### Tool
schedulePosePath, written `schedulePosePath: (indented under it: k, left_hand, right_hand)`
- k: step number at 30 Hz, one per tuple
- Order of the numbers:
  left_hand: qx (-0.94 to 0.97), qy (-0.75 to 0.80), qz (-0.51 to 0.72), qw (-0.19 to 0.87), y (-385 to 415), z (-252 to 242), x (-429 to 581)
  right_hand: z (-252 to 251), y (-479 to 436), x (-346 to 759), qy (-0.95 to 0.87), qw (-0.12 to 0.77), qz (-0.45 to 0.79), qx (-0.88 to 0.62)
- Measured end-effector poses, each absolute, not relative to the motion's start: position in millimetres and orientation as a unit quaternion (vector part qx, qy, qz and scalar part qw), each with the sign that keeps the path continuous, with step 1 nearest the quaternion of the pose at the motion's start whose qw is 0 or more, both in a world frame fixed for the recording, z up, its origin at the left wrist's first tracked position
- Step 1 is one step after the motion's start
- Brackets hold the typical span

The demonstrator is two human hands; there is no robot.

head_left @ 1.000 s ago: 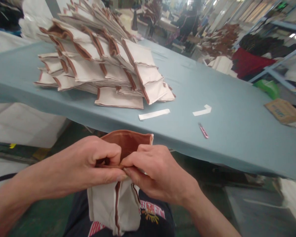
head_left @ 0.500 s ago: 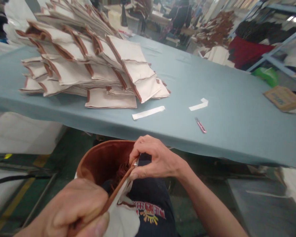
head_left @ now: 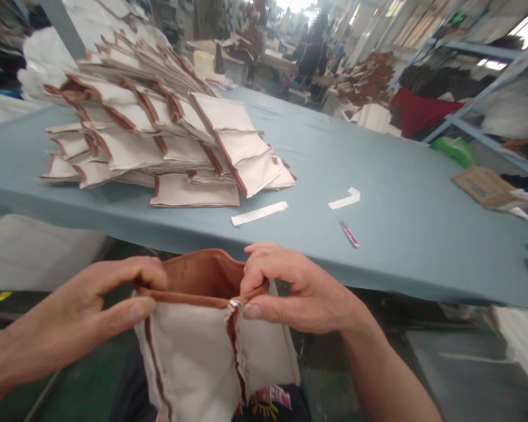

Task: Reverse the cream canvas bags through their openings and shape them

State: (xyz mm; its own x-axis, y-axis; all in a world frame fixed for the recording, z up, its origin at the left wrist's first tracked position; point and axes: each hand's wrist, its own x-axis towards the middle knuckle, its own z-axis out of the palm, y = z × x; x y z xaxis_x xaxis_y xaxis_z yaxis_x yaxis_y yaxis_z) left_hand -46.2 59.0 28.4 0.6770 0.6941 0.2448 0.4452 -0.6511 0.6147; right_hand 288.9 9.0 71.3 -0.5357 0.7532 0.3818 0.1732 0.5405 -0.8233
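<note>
A cream fabric pouch [head_left: 189, 346] with brown lining and brown-edged seams hangs upright between my hands, its mouth open toward the table. My left hand [head_left: 118, 293] pinches the brown rim at the left corner, thumb outside and fingers inside. At the right, my right hand [head_left: 281, 287] grips the rim beside a seam, where a small pale or shiny bit shows near the thumb; I cannot make out what it is. Beyond the pouch, a stack of similar cream pieces with brown edges [head_left: 180, 140] lies on the table.
On the blue-covered table [head_left: 378, 234] lie two white strips [head_left: 259, 213] and small pink-handled thread snips [head_left: 349, 234]. A cardboard piece [head_left: 484, 187] and a green object [head_left: 455, 151] sit at the right end. A person [head_left: 310, 55] is in the background near heaped fabric.
My left hand has moved up and away from me along the rim. The pouch has turned so its seamed side faces me and its mouth is spread. The view has tilted up slightly.
</note>
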Motion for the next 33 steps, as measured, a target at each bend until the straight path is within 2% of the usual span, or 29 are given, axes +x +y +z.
schedulePosePath:
  k: [3,8,14,22,33]
  left_hand:
    - [0.871,0.298,0.282,0.271,58.4,56.1,-18.9]
    - [0.885,0.191,0.307,0.294,56.0,71.5,16.0]
    - [0.890,0.166,0.330,0.266,57.9,67.5,24.3]
    - [0.924,0.153,0.306,0.169,61.8,51.1,17.7]
    - [0.868,0.229,0.215,0.386,65.2,52.8,21.8]
  right_hand:
    - [77.0,12.7,279.9,-0.785,0.390,0.396,-0.273]
    - [75.9,14.9,265.6,-0.758,0.380,0.440,-0.295]
    - [71.2,11.2,264.1,-0.709,0.357,0.498,-0.350]
    - [46.3,11.9,260.4,-0.711,0.371,0.461,-0.381]
    - [44.9,8.8,259.5,-0.799,0.373,0.283,-0.378]
